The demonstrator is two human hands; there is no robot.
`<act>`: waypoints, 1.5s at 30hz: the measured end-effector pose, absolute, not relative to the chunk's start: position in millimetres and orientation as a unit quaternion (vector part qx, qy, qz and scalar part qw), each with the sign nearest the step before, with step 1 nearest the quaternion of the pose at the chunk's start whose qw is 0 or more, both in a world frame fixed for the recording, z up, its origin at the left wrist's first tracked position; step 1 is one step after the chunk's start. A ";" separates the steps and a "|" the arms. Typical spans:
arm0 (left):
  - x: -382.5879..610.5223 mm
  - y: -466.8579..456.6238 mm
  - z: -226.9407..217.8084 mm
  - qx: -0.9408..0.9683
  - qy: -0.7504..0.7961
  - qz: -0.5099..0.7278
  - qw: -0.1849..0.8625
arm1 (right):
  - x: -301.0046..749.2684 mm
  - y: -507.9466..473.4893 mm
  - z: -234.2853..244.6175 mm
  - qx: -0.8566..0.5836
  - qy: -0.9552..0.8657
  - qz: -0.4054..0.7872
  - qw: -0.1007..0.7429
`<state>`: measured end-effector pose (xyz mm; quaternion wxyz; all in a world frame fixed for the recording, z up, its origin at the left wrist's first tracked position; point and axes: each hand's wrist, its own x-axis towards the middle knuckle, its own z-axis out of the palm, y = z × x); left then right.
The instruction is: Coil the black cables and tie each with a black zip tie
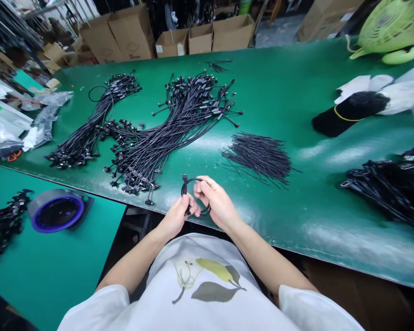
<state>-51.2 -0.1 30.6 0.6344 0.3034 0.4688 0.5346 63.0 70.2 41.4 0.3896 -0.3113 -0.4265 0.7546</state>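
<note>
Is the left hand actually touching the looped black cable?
Touching. The head view shows the left hand pinching the looped black cable at its lower edge; the right hand grips the opposite side.

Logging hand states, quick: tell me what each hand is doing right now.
Left hand: closed, pinching the looped black cable.
Right hand: closed, holding the same cable.

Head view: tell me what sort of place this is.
Probably a cable assembly workshop: heaps of black cables on a green work table, brown cardboard cartons behind it, and the left hand and right hand holding one looped black cable.
</note>
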 end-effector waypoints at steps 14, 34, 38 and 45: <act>-50.0 -22.2 19.3 0.413 0.390 0.345 0.747 | 71.8 52.4 44.8 -0.273 -0.377 0.827 0.316; -29.7 -18.9 34.9 0.437 0.455 0.318 0.708 | 80.8 65.4 51.7 -0.268 -0.342 0.831 0.348; -32.6 -17.5 31.1 0.375 0.391 0.329 0.773 | 91.2 70.0 56.9 -0.233 -0.328 0.873 0.274; -28.1 -15.2 32.2 0.198 0.313 0.337 0.866 | 86.5 68.3 61.0 -0.255 -0.328 0.868 0.272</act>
